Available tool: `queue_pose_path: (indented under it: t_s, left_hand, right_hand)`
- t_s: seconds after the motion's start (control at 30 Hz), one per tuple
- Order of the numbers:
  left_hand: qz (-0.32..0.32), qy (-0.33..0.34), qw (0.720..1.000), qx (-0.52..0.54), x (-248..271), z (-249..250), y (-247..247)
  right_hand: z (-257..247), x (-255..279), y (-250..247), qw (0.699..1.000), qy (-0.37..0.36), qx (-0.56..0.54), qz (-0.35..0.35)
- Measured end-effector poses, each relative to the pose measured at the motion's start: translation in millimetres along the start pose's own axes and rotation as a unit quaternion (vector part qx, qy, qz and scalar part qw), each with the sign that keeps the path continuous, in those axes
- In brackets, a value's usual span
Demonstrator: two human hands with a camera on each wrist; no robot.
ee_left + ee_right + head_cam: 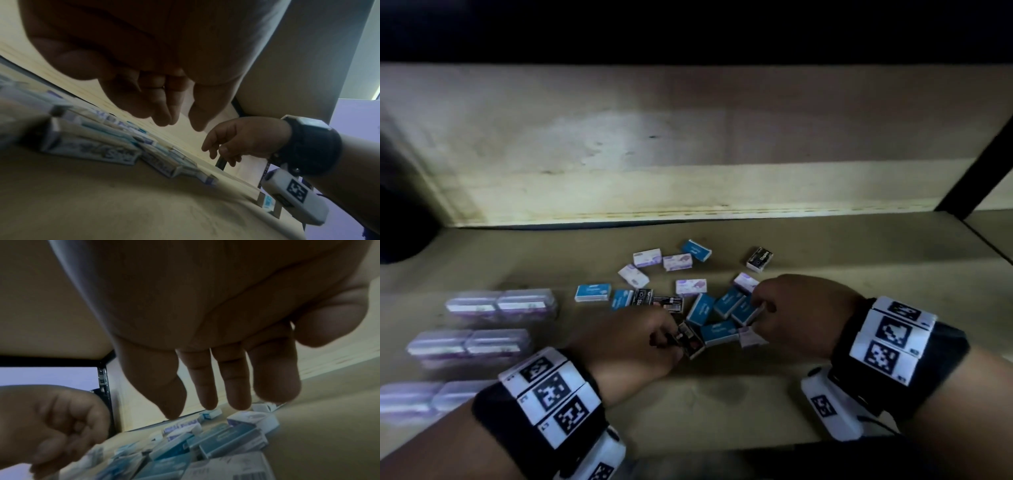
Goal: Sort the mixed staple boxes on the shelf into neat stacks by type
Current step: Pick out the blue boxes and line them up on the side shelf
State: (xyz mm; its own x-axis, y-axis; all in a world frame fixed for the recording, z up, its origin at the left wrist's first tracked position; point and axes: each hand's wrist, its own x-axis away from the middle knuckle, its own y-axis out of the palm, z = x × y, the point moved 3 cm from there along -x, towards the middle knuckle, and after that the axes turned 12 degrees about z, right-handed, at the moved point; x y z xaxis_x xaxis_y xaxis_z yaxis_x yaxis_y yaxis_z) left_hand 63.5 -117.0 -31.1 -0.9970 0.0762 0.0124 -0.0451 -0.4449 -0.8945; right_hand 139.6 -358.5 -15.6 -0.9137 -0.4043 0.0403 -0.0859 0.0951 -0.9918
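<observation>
While both hands work low over the pile, the sort looks barely begun. Left hand curls its grip at a black box; the head view suggests a pinch, but the left wrist view shows fingers hanging loose, so I cannot tell if it holds. Right hand hovers with fingers straight and relaxed, tips on or just above the blue boxes, holding nothing clear. Between the two grips: blue, black and lilac boxes jumbled, some overlapping. Beyond the grips, lilac-and-white boxes lie scattered, with one black box apart past the right hand. Left of the left grip, clear cases sit in paired rows on the shelf. Judgement: no stacks by type yet; nearly all remains.
</observation>
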Motion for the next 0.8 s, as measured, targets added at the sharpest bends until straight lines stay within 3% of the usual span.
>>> queue_pose_path:
  t_s: [0.3,0.8]
  left_hand:
    - [0.021,-0.03,0.999,-0.001,3.4,-16.8,-2.2]
    - [0.028,-0.025,0.999,0.012,2.4,-20.9,2.5]
  right_hand:
    - [-8.2,-26.1,9.5,0.999,-0.028,0.017,-0.024]
    - [-18.6,-40.9,22.5,0.998,-0.017,0.053,-0.032]
